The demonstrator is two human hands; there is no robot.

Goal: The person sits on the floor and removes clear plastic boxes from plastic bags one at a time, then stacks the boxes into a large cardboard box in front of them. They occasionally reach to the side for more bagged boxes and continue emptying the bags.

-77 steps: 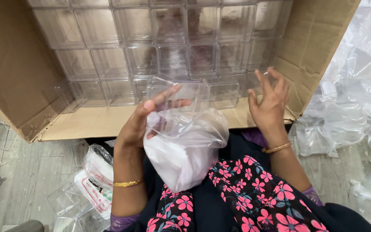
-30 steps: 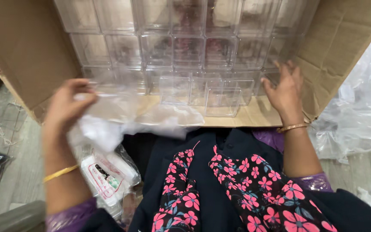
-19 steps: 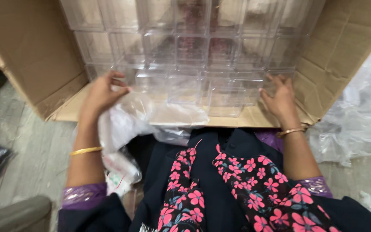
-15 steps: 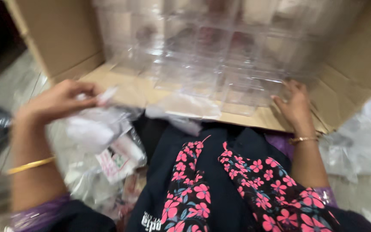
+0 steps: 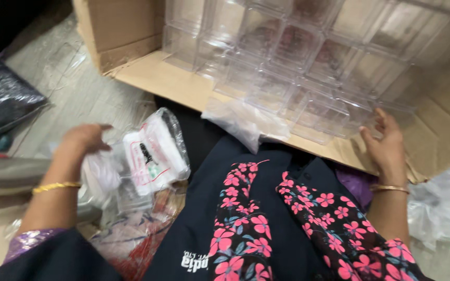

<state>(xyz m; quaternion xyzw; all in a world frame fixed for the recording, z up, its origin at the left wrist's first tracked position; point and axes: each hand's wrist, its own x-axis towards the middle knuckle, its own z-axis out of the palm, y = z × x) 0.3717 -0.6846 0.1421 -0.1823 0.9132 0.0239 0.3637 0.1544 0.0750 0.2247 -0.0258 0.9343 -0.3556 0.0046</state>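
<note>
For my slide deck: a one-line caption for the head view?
Left hand on crumpled plastic bags; right hand touches clear plastic boxes in a cardboard carton.

Black plastic bag point(image 5: 3, 106) on grey floor point(image 5: 87, 88), crumpled clear bags point(image 5: 444, 205) at right, floral garment point(image 5: 308, 229)

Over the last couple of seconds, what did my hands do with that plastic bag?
The left hand carried the crumpled plastic bag from in front of the cardboard box down to the pile of bags on the left. The right hand stayed by the clear containers.
</note>
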